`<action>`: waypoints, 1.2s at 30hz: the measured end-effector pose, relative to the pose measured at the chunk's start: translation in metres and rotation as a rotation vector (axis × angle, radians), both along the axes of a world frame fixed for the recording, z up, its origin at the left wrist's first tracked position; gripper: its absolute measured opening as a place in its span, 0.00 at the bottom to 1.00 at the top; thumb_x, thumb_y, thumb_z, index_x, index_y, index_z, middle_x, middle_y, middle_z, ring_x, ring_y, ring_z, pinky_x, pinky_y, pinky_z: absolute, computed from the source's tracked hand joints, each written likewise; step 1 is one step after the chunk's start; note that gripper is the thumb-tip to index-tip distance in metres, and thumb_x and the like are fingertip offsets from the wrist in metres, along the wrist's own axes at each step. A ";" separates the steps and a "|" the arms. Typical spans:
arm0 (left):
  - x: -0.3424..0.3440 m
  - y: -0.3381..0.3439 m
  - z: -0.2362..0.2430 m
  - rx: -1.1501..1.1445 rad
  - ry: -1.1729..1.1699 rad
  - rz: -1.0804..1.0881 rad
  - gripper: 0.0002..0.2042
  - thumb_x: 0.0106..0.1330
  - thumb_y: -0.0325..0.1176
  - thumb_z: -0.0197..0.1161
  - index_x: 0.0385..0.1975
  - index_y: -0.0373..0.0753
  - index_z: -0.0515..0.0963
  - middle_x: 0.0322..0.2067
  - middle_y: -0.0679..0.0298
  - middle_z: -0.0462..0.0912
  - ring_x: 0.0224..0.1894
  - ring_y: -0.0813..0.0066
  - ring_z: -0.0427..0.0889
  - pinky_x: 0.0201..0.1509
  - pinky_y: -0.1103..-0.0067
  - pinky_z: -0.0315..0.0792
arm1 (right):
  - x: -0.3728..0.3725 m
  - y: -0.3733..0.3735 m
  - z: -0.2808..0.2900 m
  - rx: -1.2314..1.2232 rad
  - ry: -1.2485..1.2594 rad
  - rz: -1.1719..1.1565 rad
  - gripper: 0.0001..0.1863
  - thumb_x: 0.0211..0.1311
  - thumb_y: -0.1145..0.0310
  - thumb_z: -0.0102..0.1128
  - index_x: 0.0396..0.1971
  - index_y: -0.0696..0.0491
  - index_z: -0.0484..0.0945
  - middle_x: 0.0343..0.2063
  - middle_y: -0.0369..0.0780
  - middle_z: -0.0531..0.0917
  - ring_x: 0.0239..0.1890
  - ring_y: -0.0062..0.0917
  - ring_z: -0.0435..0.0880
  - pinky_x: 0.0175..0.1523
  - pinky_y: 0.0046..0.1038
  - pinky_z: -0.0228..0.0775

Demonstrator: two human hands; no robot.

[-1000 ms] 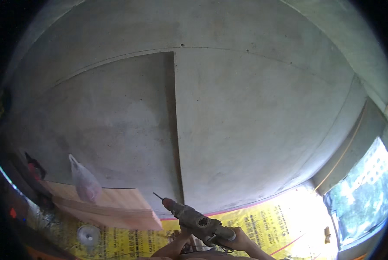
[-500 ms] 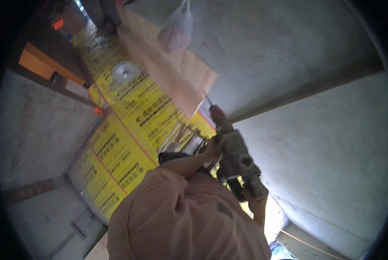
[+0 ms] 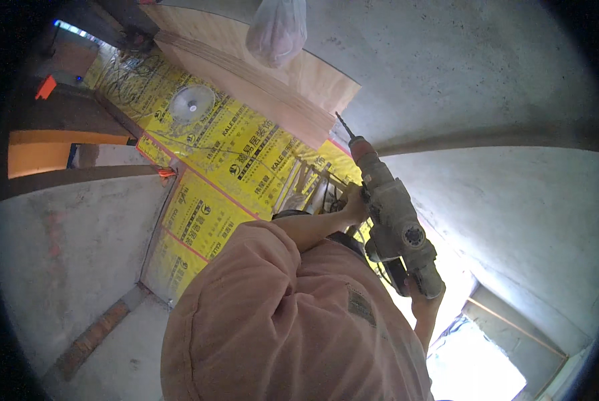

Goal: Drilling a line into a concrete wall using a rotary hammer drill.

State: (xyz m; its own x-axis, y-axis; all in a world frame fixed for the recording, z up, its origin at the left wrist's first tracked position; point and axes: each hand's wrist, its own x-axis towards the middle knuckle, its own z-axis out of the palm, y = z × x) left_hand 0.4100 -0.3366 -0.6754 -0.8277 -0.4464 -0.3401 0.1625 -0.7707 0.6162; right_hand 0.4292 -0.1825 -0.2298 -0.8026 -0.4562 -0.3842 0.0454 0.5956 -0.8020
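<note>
From where I stand, bare grey concrete wall [image 3: 500, 220] fills the right side, a dark channel running across it. Yellow printed protective sheeting [image 3: 256, 194] covers the floor. A stack of plywood boards [image 3: 266, 87] leans along the wall, and the person wears a dusty pinkish-brown shirt [image 3: 246, 334]. The rotary hammer drill [image 3: 396, 207], grimy, with a reddish collar, is held up off the floor to the right of the person's torso, angled toward the plywood's near end. A knotted-looking translucent plastic bag [image 3: 277, 33] shows in front of the boards, and a round pale disc [image 3: 192, 103] lies on the sheeting. The left hand [image 3: 355, 202] is closed on the drill's front part, some fingers hidden; the right hand [image 3: 422, 297] wraps its rear handle, fingers mostly out of sight. The slim drill bit [image 3: 343, 124] points toward the boards' corner; whether it touches, I cannot tell.
</note>
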 end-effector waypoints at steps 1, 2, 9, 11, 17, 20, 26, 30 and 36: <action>0.002 0.013 -0.005 0.019 -0.005 -0.043 0.11 0.62 0.24 0.60 0.44 0.37 0.74 0.44 0.59 0.80 0.48 0.68 0.75 0.58 0.71 0.68 | -0.002 0.002 -0.005 -0.049 -0.011 -0.048 0.10 0.50 0.76 0.65 0.35 0.58 0.82 0.27 0.37 0.85 0.29 0.21 0.81 0.38 0.25 0.74; 0.003 -0.002 0.005 0.185 0.032 -0.086 0.13 0.62 0.24 0.61 0.46 0.38 0.73 0.45 0.59 0.80 0.49 0.67 0.75 0.57 0.70 0.68 | -0.004 -0.007 -0.008 0.044 0.013 -0.065 0.10 0.50 0.75 0.66 0.35 0.57 0.82 0.28 0.36 0.85 0.30 0.20 0.81 0.39 0.25 0.73; 0.060 -0.018 -0.026 0.236 -0.097 -0.297 0.20 0.68 0.36 0.56 0.58 0.38 0.67 0.57 0.56 0.73 0.64 0.63 0.65 0.69 0.66 0.55 | -0.008 0.008 -0.041 -0.016 -0.116 -0.015 0.12 0.53 0.71 0.67 0.37 0.59 0.81 0.30 0.37 0.85 0.32 0.19 0.81 0.40 0.26 0.74; 0.062 -0.009 -0.020 0.058 -0.083 -0.313 0.21 0.69 0.38 0.52 0.60 0.39 0.67 0.59 0.57 0.72 0.65 0.62 0.64 0.70 0.66 0.53 | -0.012 0.030 -0.059 0.001 -0.117 -0.022 0.11 0.54 0.73 0.65 0.38 0.59 0.81 0.31 0.38 0.86 0.33 0.20 0.82 0.41 0.26 0.74; 0.029 -0.004 0.069 -0.188 -0.035 -0.205 0.20 0.72 0.41 0.45 0.60 0.40 0.67 0.58 0.56 0.72 0.64 0.61 0.66 0.67 0.64 0.60 | -0.028 0.066 -0.047 -0.023 -0.122 0.010 0.13 0.52 0.73 0.67 0.38 0.58 0.82 0.32 0.38 0.86 0.34 0.20 0.83 0.42 0.26 0.74; 0.016 -0.018 0.116 0.409 0.269 -0.134 0.21 0.72 0.43 0.45 0.60 0.40 0.66 0.58 0.57 0.72 0.63 0.61 0.67 0.66 0.63 0.62 | -0.042 0.060 -0.031 -0.030 -0.049 0.094 0.14 0.51 0.72 0.69 0.39 0.59 0.81 0.32 0.39 0.86 0.34 0.20 0.83 0.42 0.27 0.75; 0.018 -0.071 0.118 0.492 0.515 -0.105 0.22 0.71 0.50 0.45 0.54 0.41 0.70 0.52 0.57 0.75 0.57 0.59 0.72 0.61 0.63 0.67 | -0.041 0.018 -0.063 -0.087 -0.037 0.173 0.14 0.52 0.73 0.69 0.40 0.58 0.81 0.35 0.39 0.86 0.37 0.21 0.83 0.45 0.26 0.74; 0.042 -0.124 0.069 -0.318 0.049 -0.092 0.23 0.72 0.54 0.44 0.52 0.42 0.72 0.48 0.57 0.78 0.50 0.58 0.77 0.55 0.64 0.73 | -0.018 -0.038 -0.067 -0.113 -0.042 0.163 0.15 0.52 0.73 0.69 0.41 0.58 0.81 0.35 0.38 0.86 0.37 0.21 0.83 0.45 0.26 0.74; 0.085 -0.196 0.056 -0.311 0.138 -0.090 0.13 0.69 0.33 0.58 0.51 0.41 0.72 0.47 0.61 0.78 0.49 0.67 0.77 0.54 0.66 0.73 | 0.033 -0.126 -0.071 -0.076 0.015 0.098 0.14 0.52 0.74 0.70 0.39 0.59 0.81 0.32 0.41 0.86 0.35 0.22 0.84 0.43 0.27 0.75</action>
State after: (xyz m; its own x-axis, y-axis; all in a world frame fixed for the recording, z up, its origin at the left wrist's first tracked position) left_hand 0.4946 -0.5325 -0.6189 -0.8972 -0.4340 -0.0814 0.2006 -0.5647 0.8005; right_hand 0.4624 -0.3088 -0.3003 -0.7580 -0.5605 -0.3336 -0.0228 0.5339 -0.8452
